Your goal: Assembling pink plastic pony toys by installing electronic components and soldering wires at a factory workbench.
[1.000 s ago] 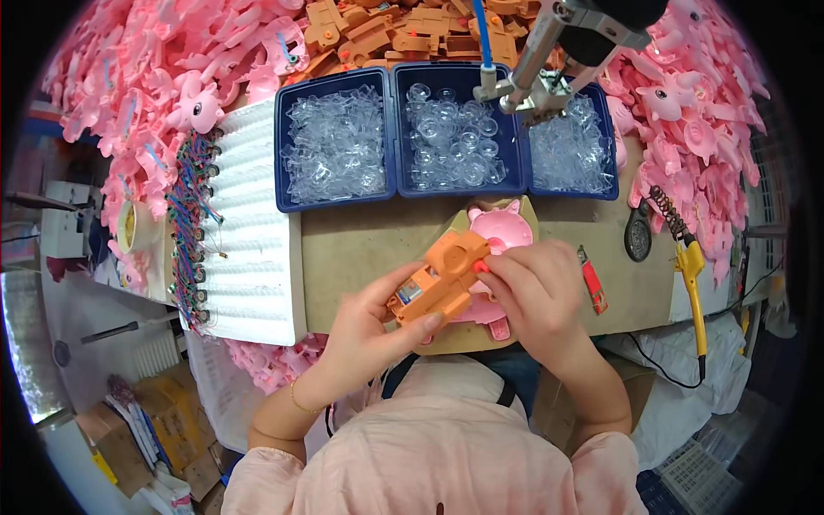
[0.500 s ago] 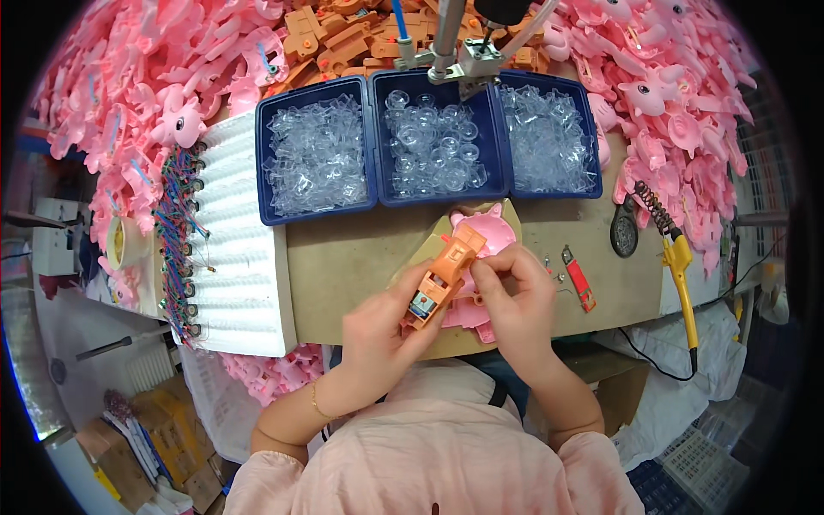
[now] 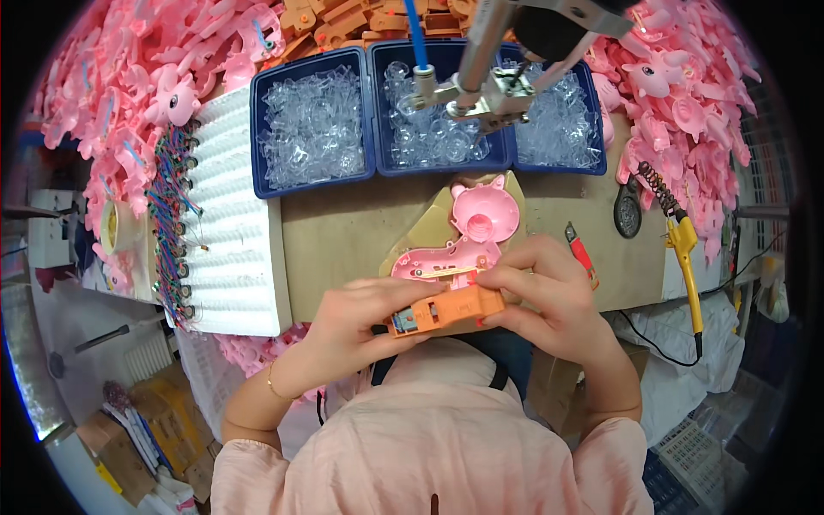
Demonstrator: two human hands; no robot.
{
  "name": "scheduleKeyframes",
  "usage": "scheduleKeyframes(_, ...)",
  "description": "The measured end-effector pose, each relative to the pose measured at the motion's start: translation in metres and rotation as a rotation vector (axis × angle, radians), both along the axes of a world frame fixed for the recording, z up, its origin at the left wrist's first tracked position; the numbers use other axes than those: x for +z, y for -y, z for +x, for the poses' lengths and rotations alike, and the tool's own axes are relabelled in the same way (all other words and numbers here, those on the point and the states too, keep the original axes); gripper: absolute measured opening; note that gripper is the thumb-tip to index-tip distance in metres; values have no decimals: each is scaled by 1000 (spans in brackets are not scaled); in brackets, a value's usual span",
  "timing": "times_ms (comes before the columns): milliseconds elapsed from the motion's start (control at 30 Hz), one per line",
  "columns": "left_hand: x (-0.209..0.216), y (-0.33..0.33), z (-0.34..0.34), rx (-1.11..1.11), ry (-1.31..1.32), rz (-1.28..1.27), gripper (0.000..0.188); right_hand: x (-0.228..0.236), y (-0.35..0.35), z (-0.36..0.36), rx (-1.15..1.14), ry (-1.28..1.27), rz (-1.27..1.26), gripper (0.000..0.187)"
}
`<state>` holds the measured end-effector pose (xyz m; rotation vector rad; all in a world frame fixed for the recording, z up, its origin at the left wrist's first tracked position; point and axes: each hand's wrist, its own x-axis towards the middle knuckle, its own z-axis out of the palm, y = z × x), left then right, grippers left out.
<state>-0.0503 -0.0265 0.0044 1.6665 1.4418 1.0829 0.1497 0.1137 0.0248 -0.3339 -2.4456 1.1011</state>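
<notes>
An orange plastic toy housing (image 3: 459, 307) lies level between my two hands, close to my body. My left hand (image 3: 356, 316) grips its left end, where a small bluish part shows in an opening. The fingers of my right hand (image 3: 554, 296) pinch the right end. Just beyond the housing, a pink animal-shaped toy shell half (image 3: 485, 215) sits with its hollow side up on a tan holder (image 3: 429, 225). My hands and the housing cover the near edge of the shell. A red-handled cutter (image 3: 580, 254) lies right of my right hand.
Metal tool arm (image 3: 489, 90) hangs over blue bins (image 3: 273, 184) of clear plastic parts. At left, wired components (image 3: 176, 223) lie along a ridged white tray (image 3: 236, 257). A yellow soldering iron (image 3: 684, 249) stands at right. Pink shells (image 3: 678, 112) and orange housings (image 3: 343, 21) are heaped behind.
The orange housing has turned from slanted to nearly level and come nearer my body, uncovering more of the pink shell. The overhead tool arm appears lower and larger.
</notes>
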Motion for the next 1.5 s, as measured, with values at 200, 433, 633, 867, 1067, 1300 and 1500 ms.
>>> scheduleKeyframes(200, -24, 11, 35, 218, -141, 132, 47, -20, -10, 14, -9, 121, -78, 34)
scheduleKeyframes(433, -43, 0, 52, 442, -423, 287, 51, -40, -8, 22, -144, 186, 0, 37)
scheduleKeyframes(633, -25, 56, -65, 673, -541, 66, 11, -52, -3, 51, -476, 41, -216, 17)
scheduleKeyframes(867, -8, 53, -173, 1000, -1224, -28, 21, -36, 8, 31, -457, -6, -275, 5)
scheduleKeyframes(1067, -21, 51, -216, 1005, -596, -223, 19, -26, 13, 30, -469, -2, -138, 4)
scheduleKeyframes(1300, 27, 71, -245, 931, 302, -82, 16, -26, 15, 25, -575, -41, -306, 4)
scheduleKeyframes(1500, 71, 79, -175, 702, 687, 54, 17, -8, 29, 23, -354, -12, -160, 2)
